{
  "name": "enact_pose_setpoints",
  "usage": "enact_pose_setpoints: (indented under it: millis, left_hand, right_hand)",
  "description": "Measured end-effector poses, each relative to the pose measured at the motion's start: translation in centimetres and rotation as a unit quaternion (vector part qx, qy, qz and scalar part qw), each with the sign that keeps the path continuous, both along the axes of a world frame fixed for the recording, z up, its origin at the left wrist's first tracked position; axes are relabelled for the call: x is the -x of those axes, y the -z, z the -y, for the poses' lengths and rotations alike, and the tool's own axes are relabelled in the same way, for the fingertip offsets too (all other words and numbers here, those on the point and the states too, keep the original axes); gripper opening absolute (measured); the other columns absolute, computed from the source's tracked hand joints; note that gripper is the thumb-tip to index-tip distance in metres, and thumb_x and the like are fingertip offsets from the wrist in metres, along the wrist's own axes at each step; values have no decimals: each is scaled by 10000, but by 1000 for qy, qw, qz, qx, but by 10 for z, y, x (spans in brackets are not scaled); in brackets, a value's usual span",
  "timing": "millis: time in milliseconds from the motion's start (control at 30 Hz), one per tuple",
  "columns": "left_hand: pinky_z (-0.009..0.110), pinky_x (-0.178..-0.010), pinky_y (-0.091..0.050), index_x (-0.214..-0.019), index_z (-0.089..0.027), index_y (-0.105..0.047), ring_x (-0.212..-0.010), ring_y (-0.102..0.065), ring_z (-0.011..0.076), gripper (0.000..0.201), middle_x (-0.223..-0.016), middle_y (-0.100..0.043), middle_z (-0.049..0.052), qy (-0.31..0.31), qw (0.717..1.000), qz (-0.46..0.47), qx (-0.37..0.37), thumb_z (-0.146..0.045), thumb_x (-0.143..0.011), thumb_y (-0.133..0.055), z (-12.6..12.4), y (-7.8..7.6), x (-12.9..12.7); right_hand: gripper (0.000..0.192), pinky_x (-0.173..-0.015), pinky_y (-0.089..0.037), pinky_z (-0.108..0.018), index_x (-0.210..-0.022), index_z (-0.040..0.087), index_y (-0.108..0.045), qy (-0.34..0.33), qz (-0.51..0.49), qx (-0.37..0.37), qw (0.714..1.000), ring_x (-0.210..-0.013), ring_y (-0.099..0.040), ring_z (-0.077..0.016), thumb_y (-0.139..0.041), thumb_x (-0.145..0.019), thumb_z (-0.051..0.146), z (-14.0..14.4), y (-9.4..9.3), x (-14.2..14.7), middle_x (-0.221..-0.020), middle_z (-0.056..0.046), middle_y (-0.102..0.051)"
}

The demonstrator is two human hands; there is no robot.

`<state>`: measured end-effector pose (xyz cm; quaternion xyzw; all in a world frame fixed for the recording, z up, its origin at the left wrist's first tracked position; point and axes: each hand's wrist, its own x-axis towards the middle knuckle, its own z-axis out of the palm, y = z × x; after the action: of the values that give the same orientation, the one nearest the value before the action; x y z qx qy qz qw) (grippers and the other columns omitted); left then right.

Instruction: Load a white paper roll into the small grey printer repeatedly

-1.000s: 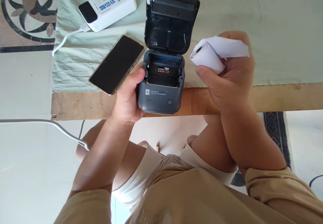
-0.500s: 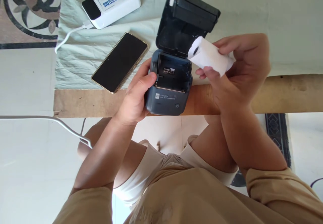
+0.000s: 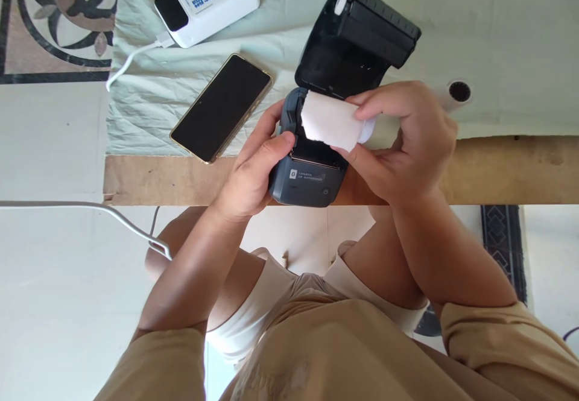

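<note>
A dark blue-grey label printer (image 3: pixel 307 179) sits at the table's front edge, its black lid (image 3: pixel 357 33) raised. My left hand (image 3: pixel 256 169) grips the printer's left side, thumb on the rim of the paper bay. Between the thumb and fingers of my right hand (image 3: pixel 402 138) is a white paper roll (image 3: pixel 332 120), held over the open bay, its left end at or just inside the bay's left wall. The roll hides most of the bay; whether it touches the bottom I cannot tell.
A black-screened smartphone (image 3: pixel 221 108) lies left of the printer. Behind it stands a white power bank (image 3: pixel 212 6) with a white cable (image 3: pixel 136 57) plugged in. A small white tube with a dark end (image 3: pixel 459 91) lies right of my right hand. Pale green cloth (image 3: pixel 497 39) covers the wooden table (image 3: pixel 511 169).
My right hand has brought the paper roll left and down over the printer's bay. The lid appears tilted further right. The small tube at the right has come into view.
</note>
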<state>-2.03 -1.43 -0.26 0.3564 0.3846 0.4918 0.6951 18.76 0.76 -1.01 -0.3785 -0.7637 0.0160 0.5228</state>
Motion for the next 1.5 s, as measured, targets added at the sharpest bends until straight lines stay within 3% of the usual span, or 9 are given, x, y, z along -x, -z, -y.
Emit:
enact_pose_setpoints:
  millis: [133, 333, 533, 733, 867, 1067, 1267, 1400, 1500]
  left_hand:
    - [402, -1016, -672, -1218, -272, -778, -1504, -677, 378, 396, -1302, -823, 52, -22, 1000, -8, -10, -551, -939, -815, 0, -1, -5]
    - [377, -819, -670, -1216, -268, -773, -1395, -748, 373, 376, -1225, -829, 54, -22, 1000, 6, -17, -526, -945, -804, 0, 0, -5]
    - [462, -1017, -657, -1258, -256, -758, -1392, -740, 394, 448, -1197, -829, 63, -31, 999, -8, -3, -550, -926, -820, -1, -3, -6]
    - [434, -1040, -654, -1168, -267, -770, -1394, -741, 373, 378, -1165, -825, 50, -31, 999, -14, -5, -555, -929, -820, 0, -5, -9]
    - [431, -1069, -652, -1155, -245, -770, -1466, -695, 392, 392, -1250, -807, 67, -43, 999, -7, 4, -535, -904, -849, 0, -4, -8]
    - [408, -1044, -652, -1132, -269, -765, -1521, -654, 385, 375, -1290, -802, 35, -30, 1000, 0, -9, -571, -915, -822, -1, -2, -7]
    - [512, -1151, -575, -1210, -253, -777, -1550, -582, 444, 397, -1299, -810, 96, -13, 999, 15, -29, -567, -968, -756, -2, 2, -3]
    - [562, -1101, -560, -1289, -276, -766, -1513, -586, 507, 458, -1283, -814, 101, -4, 999, 14, -33, -556, -926, -781, -2, 6, 0]
    - [508, -1097, -574, -1384, -291, -707, -1473, -644, 447, 531, -1330, -801, 68, -28, 999, -1, -21, -395, -882, -846, 0, 4, 1]
  right_hand:
    - [226, -853, -657, -480, -1065, 324, -660, 9, 12, 34, 999, -984, -805, -260, -756, -869, 265, 1, 0, -1, -1081, 8, -832]
    - [181, -858, -623, -468, -1021, 325, -607, 12, -28, 59, 998, -1014, -791, -246, -749, -913, 299, 8, -4, 4, -1116, 7, -828]
    - [206, -993, -561, -520, -1003, 308, -612, 27, 2, 98, 995, -1084, -749, -272, -792, -929, 240, 9, -1, 3, -1136, 6, -801]
    - [145, -898, -614, -506, -979, 311, -642, 31, 39, 61, 997, -1022, -769, -266, -782, -938, 314, 4, 0, -1, -1114, 16, -821]
    - [152, -892, -630, -495, -897, 305, -627, 22, 46, 47, 998, -1000, -785, -248, -750, -987, 312, 4, -6, 0, -1068, 6, -830]
    - [119, -779, -590, -453, -884, 285, -564, -63, -20, 7, 998, -867, -744, -222, -660, -934, 235, 2, -7, 0, -974, -2, -789]
    - [128, -667, -466, -437, -824, 263, -488, -153, -10, -43, 987, -785, -669, -190, -607, -833, 308, 9, -3, 8, -985, 9, -774]
    - [114, -724, -475, -441, -858, 264, -486, -159, 34, 21, 987, -877, -700, -207, -597, -870, 245, 21, -6, 14, -1041, 11, -788]
    - [108, -783, -512, -443, -927, 273, -548, -169, 51, 47, 983, -946, -725, -215, -651, -925, 305, 22, -8, 13, -1094, 11, -783]
